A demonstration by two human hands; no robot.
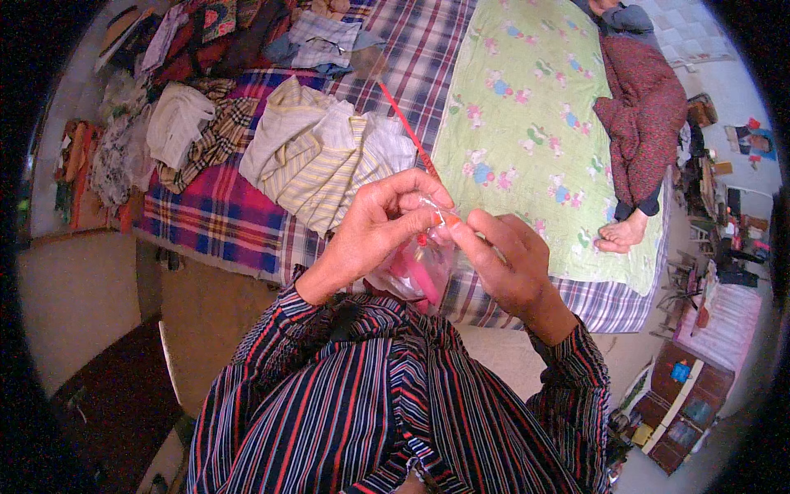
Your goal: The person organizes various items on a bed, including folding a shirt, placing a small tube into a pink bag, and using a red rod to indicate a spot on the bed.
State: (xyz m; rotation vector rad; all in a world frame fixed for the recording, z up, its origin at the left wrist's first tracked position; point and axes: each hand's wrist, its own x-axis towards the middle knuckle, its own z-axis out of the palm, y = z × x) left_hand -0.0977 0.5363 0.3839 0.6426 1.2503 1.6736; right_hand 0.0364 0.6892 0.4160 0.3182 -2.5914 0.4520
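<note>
My left hand point(386, 216) pinches the gathered top of a clear plastic bag point(445, 256) between thumb and fingers. My right hand point(509, 256) meets it there, its fingertips at the same gathered edge. A pink curved object point(423, 275) shows through the film, below a small red piece; what it is cannot be made out. A thin red strip point(402, 117) runs up and away from behind my left hand across the bed. Whether that hand holds the strip is hidden.
Before me is a bed with a plaid cover point(210, 222) and a green printed sheet point(518, 123). A striped cloth point(308, 160) and other clothes lie at left. A person point(642, 117) lies along the right side, bare feet towards me. A shelf unit point(679, 407) stands at lower right.
</note>
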